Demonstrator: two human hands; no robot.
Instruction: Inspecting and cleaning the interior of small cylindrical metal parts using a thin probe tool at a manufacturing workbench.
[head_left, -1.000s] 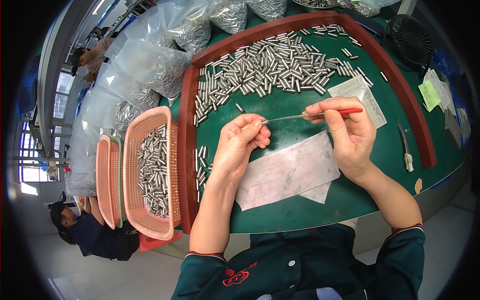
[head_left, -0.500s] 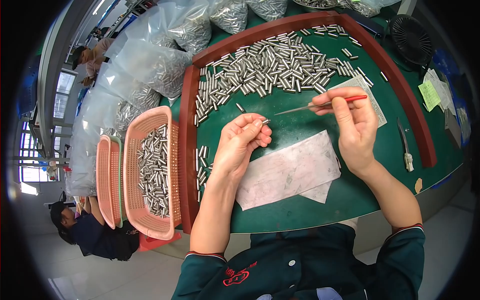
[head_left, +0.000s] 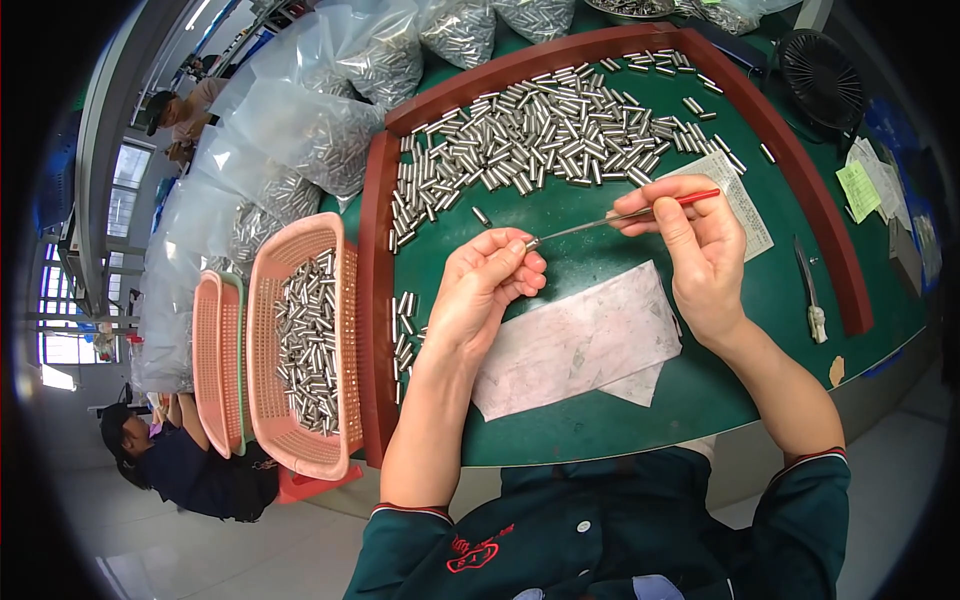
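Between its thumb and fingertips, my left hand (head_left: pixel 475 295) pinches a small metal pin (head_left: pixel 533 244), mostly hidden by the fingers. My right hand (head_left: pixel 708 265) grips a slim needle file (head_left: pixel 585 228) by its red handle, and the file's tip meets the exposed end of the pin. Beyond both hands, a wide heap of short silvery metal pins (head_left: pixel 540 125) covers the green table (head_left: pixel 740 375). One loose pin (head_left: pixel 481 216) lies apart, just beyond my left hand. Below and between the hands rests a stained whitish cloth (head_left: pixel 580 335).
A dark red raised border (head_left: pixel 378 260) frames the work area. Left of it stand a pink basket (head_left: pixel 262 300) of pins and another pink basket (head_left: pixel 208 350). Bags of pins (head_left: pixel 335 150) line the back left. Tweezers (head_left: pixel 806 275) and a black fan (head_left: pixel 822 80) are at right.
My right hand has moved slightly left, bringing the file's tip from a small gap to the end of the pin. My left hand has barely moved.
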